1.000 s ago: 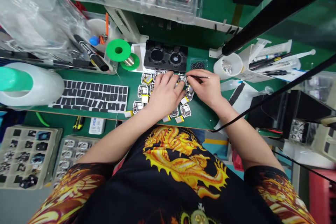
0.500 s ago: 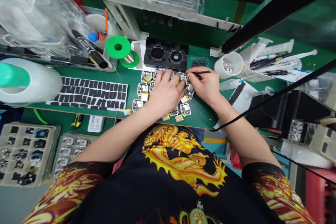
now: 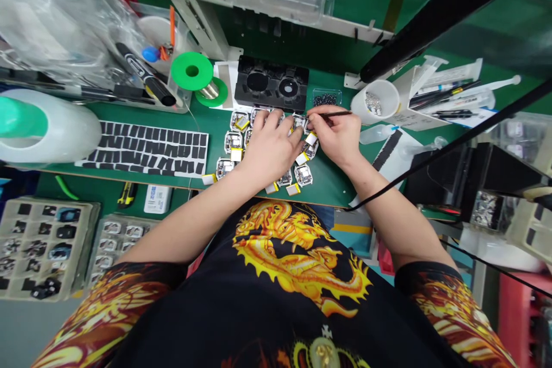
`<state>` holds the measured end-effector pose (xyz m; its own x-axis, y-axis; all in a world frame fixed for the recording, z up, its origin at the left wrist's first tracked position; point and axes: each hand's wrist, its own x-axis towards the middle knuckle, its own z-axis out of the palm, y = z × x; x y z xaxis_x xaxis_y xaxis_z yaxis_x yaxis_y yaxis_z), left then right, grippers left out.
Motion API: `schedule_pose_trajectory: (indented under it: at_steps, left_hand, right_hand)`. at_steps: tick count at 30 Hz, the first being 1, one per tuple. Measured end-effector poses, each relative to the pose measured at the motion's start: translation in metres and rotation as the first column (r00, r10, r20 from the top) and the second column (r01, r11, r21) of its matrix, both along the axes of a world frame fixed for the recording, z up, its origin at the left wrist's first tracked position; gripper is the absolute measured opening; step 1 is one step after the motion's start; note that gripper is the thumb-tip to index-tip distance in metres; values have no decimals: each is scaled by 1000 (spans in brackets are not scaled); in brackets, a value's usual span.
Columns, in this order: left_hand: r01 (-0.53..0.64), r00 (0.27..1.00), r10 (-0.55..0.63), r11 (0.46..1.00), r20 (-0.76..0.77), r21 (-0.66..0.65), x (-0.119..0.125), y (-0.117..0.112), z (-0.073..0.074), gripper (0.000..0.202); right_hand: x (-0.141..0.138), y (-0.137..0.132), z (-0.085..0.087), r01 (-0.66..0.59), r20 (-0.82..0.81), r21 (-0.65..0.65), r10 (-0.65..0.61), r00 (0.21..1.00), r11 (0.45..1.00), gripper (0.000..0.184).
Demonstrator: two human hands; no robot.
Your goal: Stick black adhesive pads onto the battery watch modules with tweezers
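Shifting slightly rightward, my right hand is pinching the dark tool, lying crosswise, just right of one small unit.

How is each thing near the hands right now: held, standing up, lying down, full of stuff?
Left hand: spread over small units.
Right hand: closed on a thin dark tool.
Thin dark tool: held, nearly level across the picture.
Small units: lying in rows, some partly hidden.
White cup: upright, metal bits inside.
Clear tray: holding dark pieces.
Green spool: wound with wire.
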<state>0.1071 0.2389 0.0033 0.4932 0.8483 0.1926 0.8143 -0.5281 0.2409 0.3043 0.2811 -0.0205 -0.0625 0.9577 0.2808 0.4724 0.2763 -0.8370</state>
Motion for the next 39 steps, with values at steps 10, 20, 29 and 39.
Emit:
schedule_pose_trajectory:
  at_steps: [10, 20, 29, 39]
  left_hand:
    - [-8, 1000, 9, 1000, 25, -19, 1, -1, 1, 38]
    - [3, 1000, -3, 1000, 5, -14, 1, 0, 0, 37]
    - [-3, 999, 3, 1000, 35, -19, 1, -1, -1, 37]
    - [-14, 999, 16, 999, 48, -35, 2, -1, -1, 36]
  right_hand:
    - [2, -1, 19, -59, 152, 130, 39, 988, 990, 19]
    - [6, 0, 10, -60, 147, 121, 42, 988, 991, 17]
    - [7, 0, 9, -104, 250, 163, 61, 966, 981, 19]
    - [3, 6, 4, -68, 233, 121, 38, 972, 990, 19]
